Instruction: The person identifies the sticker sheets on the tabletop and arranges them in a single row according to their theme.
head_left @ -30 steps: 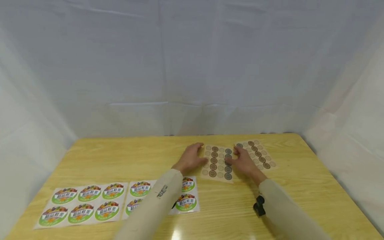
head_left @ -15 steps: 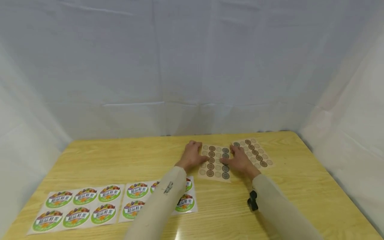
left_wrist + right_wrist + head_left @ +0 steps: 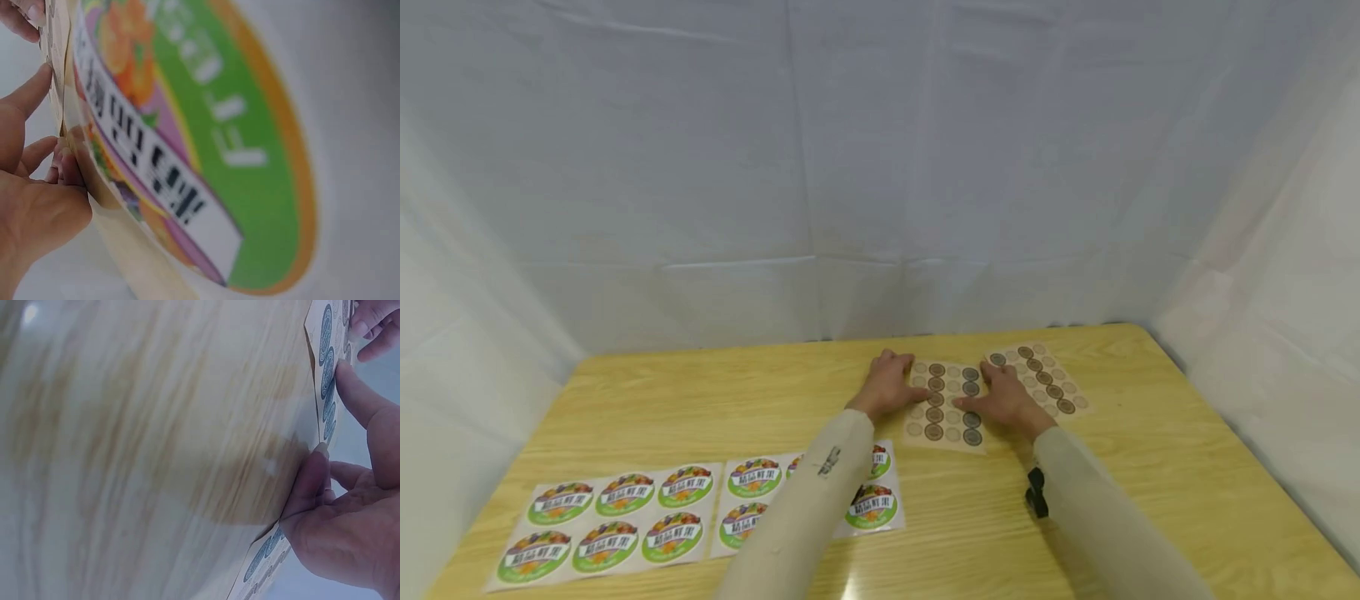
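Note:
A tan sheet of round stickers (image 3: 952,425) lies flat on the wooden table, with brown and dark circles in columns. My left hand (image 3: 891,385) rests at its left side, thumb reaching onto its face and fingers by the edge. On the opposite side, my right hand (image 3: 1009,402) does the same, its thumb touching the sheet. The right wrist view shows the fingertips of my right hand (image 3: 350,506) at the sheet's edge. Beyond that hand lies a second, slanted sheet of round stickers (image 3: 1052,379), which it partly hides.
Fruit-label sticker sheets lie in a row at the front left: one on the left (image 3: 602,521), another (image 3: 876,492) partly covered by my left sleeve (image 3: 812,508). The wooden table (image 3: 700,400) backs onto hanging white cloth (image 3: 715,208), with more at both sides.
Both thumbs have slid a little further in over the middle sticker sheet. The sheets keep their places on the table; the head view has shifted slightly.

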Available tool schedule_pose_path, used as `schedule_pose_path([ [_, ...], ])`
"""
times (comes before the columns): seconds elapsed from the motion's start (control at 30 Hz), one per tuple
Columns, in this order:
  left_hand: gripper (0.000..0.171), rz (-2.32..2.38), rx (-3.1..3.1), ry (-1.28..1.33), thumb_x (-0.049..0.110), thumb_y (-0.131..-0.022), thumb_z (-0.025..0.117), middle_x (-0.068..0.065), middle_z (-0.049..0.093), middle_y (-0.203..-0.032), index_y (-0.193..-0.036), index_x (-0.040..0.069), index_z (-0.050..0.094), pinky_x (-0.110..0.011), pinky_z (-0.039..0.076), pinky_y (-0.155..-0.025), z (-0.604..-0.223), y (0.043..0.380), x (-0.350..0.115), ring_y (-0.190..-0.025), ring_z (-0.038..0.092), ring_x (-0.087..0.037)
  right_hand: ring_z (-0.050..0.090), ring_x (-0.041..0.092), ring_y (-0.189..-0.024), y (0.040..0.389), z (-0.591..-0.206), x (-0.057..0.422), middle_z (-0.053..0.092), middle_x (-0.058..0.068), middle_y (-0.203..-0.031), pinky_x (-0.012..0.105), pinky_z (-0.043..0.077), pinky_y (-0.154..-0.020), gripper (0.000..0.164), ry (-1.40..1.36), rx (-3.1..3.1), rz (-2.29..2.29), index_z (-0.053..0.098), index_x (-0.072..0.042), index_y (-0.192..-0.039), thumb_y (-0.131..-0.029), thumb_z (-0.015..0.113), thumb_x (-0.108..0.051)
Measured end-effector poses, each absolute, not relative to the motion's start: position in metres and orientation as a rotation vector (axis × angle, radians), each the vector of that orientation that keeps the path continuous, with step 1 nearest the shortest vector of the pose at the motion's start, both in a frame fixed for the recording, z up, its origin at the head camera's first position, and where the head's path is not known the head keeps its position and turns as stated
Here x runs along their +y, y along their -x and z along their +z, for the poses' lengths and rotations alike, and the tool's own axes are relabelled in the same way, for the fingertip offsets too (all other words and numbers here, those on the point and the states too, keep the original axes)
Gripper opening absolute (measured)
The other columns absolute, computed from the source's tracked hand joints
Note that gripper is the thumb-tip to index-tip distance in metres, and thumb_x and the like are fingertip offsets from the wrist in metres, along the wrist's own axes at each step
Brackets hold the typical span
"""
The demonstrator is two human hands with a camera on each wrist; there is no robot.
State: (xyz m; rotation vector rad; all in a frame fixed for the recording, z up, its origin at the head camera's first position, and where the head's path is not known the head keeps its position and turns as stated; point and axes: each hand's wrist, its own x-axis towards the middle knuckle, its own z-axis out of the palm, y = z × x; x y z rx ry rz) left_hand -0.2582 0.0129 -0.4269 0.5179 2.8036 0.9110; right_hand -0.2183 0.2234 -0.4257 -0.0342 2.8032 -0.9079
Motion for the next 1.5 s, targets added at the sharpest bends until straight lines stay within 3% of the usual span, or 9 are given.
schedule_pose_path([
  [0.7,0.064,0.904,2.868,-0.459,0.032,-0.084,0.074,-0.015,0.048,-0.125,-0.136,0.003,0.050,-0.037,0.036,-0.099,-0.418,0.256,0.006,-0.113,0.043,-0.028,0.029,0.051,-0.128,0.227,-0.419,0.216,0.031,0.036,-0.139,0.061,0.030,-0.100,0.080,0.218,2.830,-0.858,0.026,0.004,-0.147,-0.091,0.063,-0.040],
  [0.93,0.062,0.825,2.877,-0.466,0.033,-0.085,0.074,-0.012,0.048,-0.121,-0.136,0.006,0.052,-0.036,0.038,-0.097,-0.421,0.256,0.009,-0.110,0.043,-0.026,0.022,0.055,-0.130,0.220,-0.422,0.217,0.018,0.040,-0.144,0.063,0.027,-0.101,0.083,0.166,2.799,-0.860,0.021,0.005,-0.148,-0.093,0.060,-0.043],
  [1.5,0.059,0.836,2.876,-0.487,0.032,-0.087,0.071,-0.012,0.046,-0.123,-0.136,0.007,0.050,-0.036,0.037,-0.097,-0.418,0.255,0.022,-0.112,0.041,-0.027,0.032,0.054,-0.123,0.220,-0.417,0.224,0.024,0.038,-0.139,0.062,0.033,-0.096,0.072,0.139,2.827,-0.890,0.030,0.003,-0.144,-0.093,0.063,-0.036],
])
